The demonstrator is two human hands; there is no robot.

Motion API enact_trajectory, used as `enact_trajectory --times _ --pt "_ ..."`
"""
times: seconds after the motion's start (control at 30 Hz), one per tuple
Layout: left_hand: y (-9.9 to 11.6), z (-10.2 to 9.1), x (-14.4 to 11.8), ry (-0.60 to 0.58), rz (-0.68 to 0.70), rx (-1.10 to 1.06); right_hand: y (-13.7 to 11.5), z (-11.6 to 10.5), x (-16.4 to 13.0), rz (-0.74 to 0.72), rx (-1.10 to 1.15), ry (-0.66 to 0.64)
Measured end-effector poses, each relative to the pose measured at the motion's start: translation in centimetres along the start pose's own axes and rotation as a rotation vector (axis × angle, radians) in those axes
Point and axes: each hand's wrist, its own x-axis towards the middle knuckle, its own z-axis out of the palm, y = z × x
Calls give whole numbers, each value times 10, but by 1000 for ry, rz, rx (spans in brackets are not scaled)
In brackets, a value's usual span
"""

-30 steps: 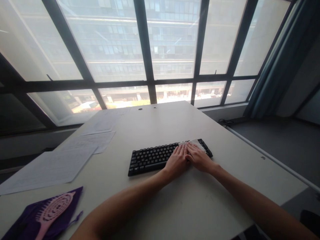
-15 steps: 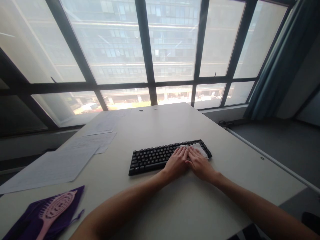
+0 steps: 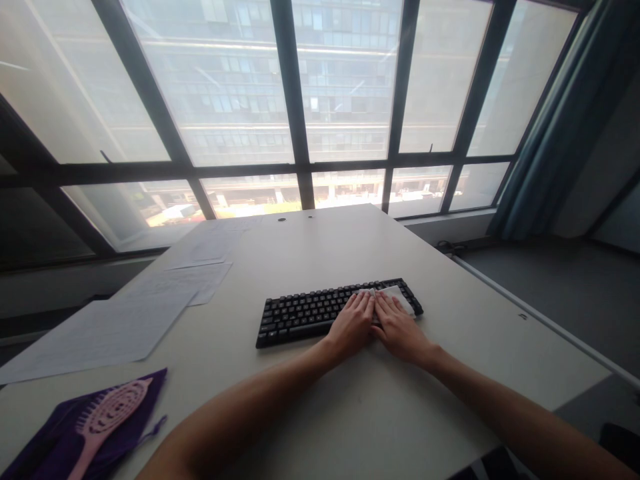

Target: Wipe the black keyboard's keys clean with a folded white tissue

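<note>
— Black keyboard (image 3: 310, 312), long axis running left to right across the table (image 3: 380, 413)?
— Yes, far-right end tilted slightly away. Left hand (image 3: 353, 327) and right hand (image 3: 400, 328) lie flat, side by side, pressing a white cloth (image 3: 397, 295) on its right end.

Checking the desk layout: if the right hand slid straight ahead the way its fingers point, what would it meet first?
The right hand lies flat on the black keyboard, fingertips on a white cloth. Beyond that the white table looks free up to the window, though depth is unclear.
</note>
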Motion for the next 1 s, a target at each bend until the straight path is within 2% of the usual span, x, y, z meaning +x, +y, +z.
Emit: enact_trajectory --times 0.1,0.2,0.37,0.63,0.83,1.0 --pt "2 -4 0 23 -38 -8 9 -8 2 -64 71 -24" --pt "4 -6 0 31 -48 -18 14 -11 4 -40 79 -28" --pt "6 -4 0 48 -4 -54 12 -5 5 71 27 -6" --pt "7 -16 1 85 102 -144 24 -8 8 25 136 -5" --pt "6 -16 1 82 120 -144 23 -8 9 13 142 37" --pt "8 -15 2 109 122 -143 25 -8 10 18 162 20"
